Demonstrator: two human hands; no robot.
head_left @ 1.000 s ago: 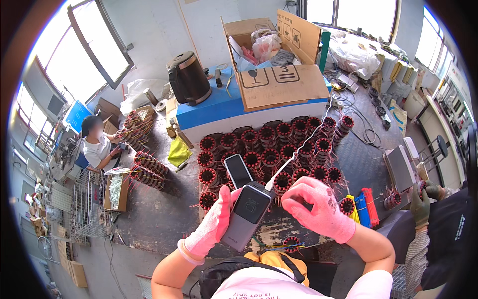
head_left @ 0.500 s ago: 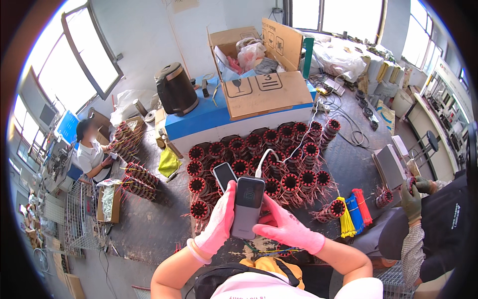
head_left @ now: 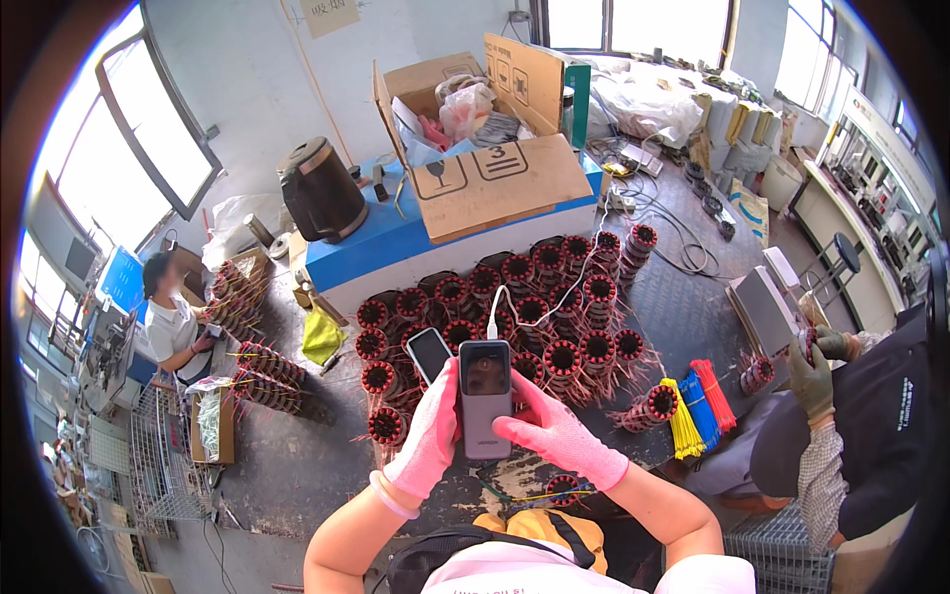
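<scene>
A grey power bank (head_left: 486, 421) with a glossy dark upper panel stands upright between my pink-gloved hands. My left hand (head_left: 431, 428) is closed around its left side. From the right, my right hand (head_left: 554, 433) grips it, the thumb lying across its lower front. A white cable (head_left: 494, 315) is plugged into its top end. Just beyond my left fingertips is a phone-like device (head_left: 429, 354) with a dark face; whether that hand touches it I cannot tell. Red-and-black wire-wound motor stators (head_left: 562, 358) stand in rows behind.
A blue-topped box (head_left: 346, 259) carries a black kettle (head_left: 324, 190) and an open carton (head_left: 505, 188). Yellow, blue and red wire bundles (head_left: 699, 406) lie to the right. One co-worker (head_left: 821, 386) handles a stator at right; another person (head_left: 176, 317) works at far left.
The power bank has gone from a slight tilt to upright, and the lit symbol on its panel no longer shows. My right fingers have closed in. The whole view has shifted a little.
</scene>
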